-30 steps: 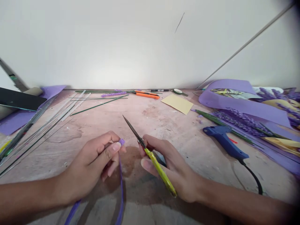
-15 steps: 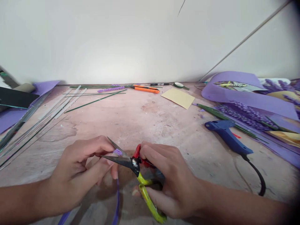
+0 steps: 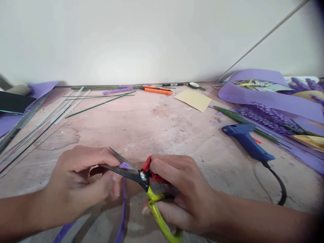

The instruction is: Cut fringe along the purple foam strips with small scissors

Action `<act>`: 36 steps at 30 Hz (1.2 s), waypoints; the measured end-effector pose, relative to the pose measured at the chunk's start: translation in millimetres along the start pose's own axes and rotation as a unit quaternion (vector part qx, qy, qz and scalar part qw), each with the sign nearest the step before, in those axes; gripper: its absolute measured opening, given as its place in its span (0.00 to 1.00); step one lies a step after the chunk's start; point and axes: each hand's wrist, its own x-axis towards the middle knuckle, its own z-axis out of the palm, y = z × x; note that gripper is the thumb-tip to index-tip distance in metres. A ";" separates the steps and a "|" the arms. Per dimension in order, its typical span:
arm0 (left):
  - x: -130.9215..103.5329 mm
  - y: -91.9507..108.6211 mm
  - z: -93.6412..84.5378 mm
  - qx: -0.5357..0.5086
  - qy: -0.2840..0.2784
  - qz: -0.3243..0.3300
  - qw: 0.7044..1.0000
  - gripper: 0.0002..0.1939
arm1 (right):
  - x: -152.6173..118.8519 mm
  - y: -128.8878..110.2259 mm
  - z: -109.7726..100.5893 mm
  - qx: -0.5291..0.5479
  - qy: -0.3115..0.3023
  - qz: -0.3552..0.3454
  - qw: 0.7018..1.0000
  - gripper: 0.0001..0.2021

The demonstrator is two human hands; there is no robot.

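My right hand [image 3: 182, 189] is closed round the handles of a pair of scissors [image 3: 141, 177], one handle red and the other yellow-green. The dark blades point left and stand apart. Between them lies the end of a narrow purple strip [image 3: 124, 202], which looks like craft foam. My left hand [image 3: 83, 179] pinches this strip near its end, thumb and forefinger close to the blades. From there the strip hangs toward the bottom edge, and another purple length shows below my left wrist.
At right lie a blue glue gun [image 3: 248, 141] with a black cord, lavender sprigs [image 3: 268, 121] and purple sheets [image 3: 278, 98]. A yellow card [image 3: 193, 99], green tape [image 3: 194, 85] and an orange cutter [image 3: 157, 90] are at the back. Glue sticks [image 3: 73, 106] and green wires [image 3: 101, 104] lie left.
My hands, the scissors and the strip have shifted slightly left. The blades still stand apart around the strip's end. The whole view has tilted down a little.
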 end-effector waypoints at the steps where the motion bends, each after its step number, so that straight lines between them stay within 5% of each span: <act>1: 0.2 0.6 -0.2 0.002 -0.002 0.000 1.000 0.11 | -0.1 -0.3 -0.3 0.009 -0.004 0.003 1.000 0.14; 24: -5.7 -3.6 -1.6 -0.034 -0.024 -0.020 0.999 0.12 | -3.4 2.3 0.0 0.068 -0.015 -0.009 0.998 0.14; 30: -8.1 -6.9 -1.6 -0.060 -0.070 -0.072 0.993 0.13 | -2.6 2.5 0.3 0.076 0.010 -0.008 0.997 0.13; 36: -5.3 -4.4 -2.5 -0.033 -0.048 -0.057 0.997 0.16 | 0.4 2.2 2.3 0.065 0.041 -0.019 0.997 0.14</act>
